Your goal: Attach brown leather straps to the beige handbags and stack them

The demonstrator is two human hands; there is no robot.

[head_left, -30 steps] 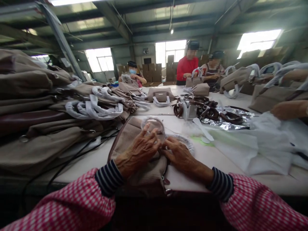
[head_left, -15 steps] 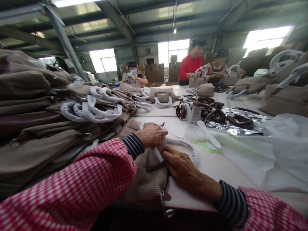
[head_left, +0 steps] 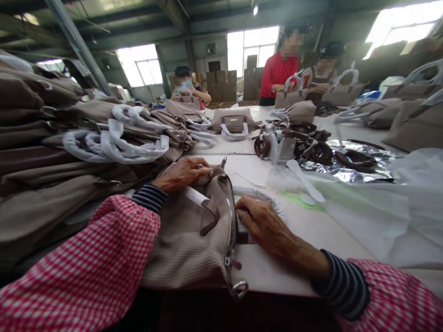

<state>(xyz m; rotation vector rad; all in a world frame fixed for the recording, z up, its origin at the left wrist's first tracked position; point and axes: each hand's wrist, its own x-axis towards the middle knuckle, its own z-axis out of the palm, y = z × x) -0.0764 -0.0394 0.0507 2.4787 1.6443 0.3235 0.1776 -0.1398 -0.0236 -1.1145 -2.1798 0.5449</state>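
Left hand point(head_left: 182, 174) rests on the tan bag point(head_left: 183, 244), near the frame's middle; can't tell if it grips; the bag lies on the bench point(head_left: 259, 274), lower middle; right hand point(head_left: 263, 220), just right of the zipper point(head_left: 230, 226), has bent fingers, grip hidden.

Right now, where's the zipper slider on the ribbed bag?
Head view, lower middle: the zipper slider is at the near end of the ribbed bag, on its right edge, just above the metal ring and below-left of the right hand.
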